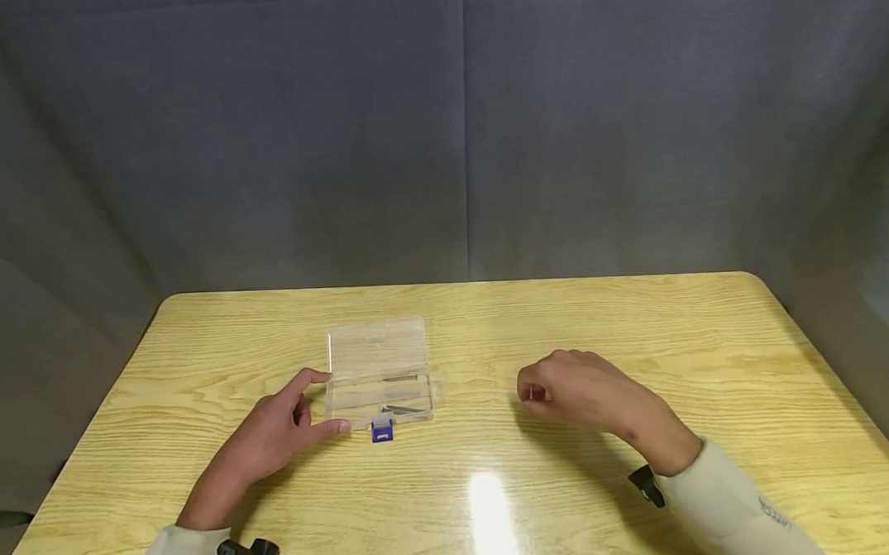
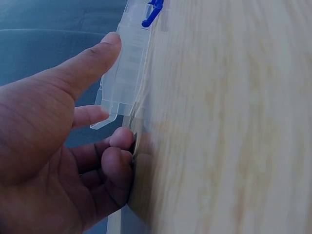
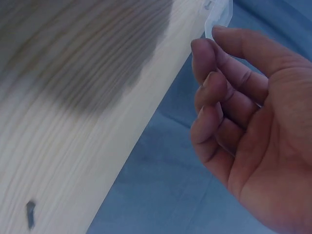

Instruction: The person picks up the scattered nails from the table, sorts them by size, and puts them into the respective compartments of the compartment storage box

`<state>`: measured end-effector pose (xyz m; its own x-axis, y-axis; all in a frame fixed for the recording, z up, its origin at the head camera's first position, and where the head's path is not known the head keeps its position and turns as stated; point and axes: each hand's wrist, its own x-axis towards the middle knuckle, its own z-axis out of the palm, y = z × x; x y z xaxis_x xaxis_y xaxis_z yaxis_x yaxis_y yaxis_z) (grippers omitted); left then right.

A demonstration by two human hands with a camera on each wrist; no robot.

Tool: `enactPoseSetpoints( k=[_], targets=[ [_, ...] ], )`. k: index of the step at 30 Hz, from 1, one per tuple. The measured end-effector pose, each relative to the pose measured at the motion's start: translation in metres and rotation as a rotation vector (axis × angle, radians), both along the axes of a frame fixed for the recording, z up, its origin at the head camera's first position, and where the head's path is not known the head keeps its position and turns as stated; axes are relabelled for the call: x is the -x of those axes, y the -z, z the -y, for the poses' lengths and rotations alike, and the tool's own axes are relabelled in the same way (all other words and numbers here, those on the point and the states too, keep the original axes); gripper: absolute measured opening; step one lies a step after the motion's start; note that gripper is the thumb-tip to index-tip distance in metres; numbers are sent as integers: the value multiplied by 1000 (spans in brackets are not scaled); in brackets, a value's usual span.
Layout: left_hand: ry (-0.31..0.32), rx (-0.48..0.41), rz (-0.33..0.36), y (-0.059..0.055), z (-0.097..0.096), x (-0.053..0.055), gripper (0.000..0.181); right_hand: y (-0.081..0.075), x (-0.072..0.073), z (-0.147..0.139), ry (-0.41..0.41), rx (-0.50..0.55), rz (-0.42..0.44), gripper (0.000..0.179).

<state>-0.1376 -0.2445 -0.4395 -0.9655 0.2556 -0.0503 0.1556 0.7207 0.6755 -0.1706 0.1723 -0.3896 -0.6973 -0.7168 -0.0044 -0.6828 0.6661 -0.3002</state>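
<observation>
A clear plastic box [image 1: 338,398] with a blue latch [image 1: 382,430] lies on the table, its see-through lid [image 1: 376,347] opened toward the back. Inside its compartments are several slim grey metal pieces [image 1: 405,409], too small to tell their kind. My left hand [image 1: 276,434] holds the box's left end, thumb at the front wall and index finger near the hinge side. In the left wrist view its other fingers [image 2: 117,165] curl beside the table surface. Right of the box, my right hand [image 1: 579,387] hovers over the table, fingers loosely curled, nothing seen between thumb and fingertips.
The wooden table [image 1: 565,314] has rounded back corners, with a grey curtain [image 1: 335,150] behind and at both sides. Light glares [image 1: 492,515] near the front middle. A small dark elongated thing [image 3: 30,214] shows on the wood in the right wrist view.
</observation>
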Motion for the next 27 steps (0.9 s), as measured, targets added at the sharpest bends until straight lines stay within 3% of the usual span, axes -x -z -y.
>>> enactPoseSetpoints(
  k=[6,14,21,27],
  targets=[
    [5,1,-8,0,0,1,70,0,-2,-25,30,15,12,11],
    [9,7,-5,-2,-1,1,70,-2,-11,-54,110,-9,11,31],
    [10,10,-1,-3,0,1,70,1,-12,-78,147,-11,-15,26],
    [14,2,7,-2,1,0,70,5,-13,-99,182,-11,12,27]
  ],
)
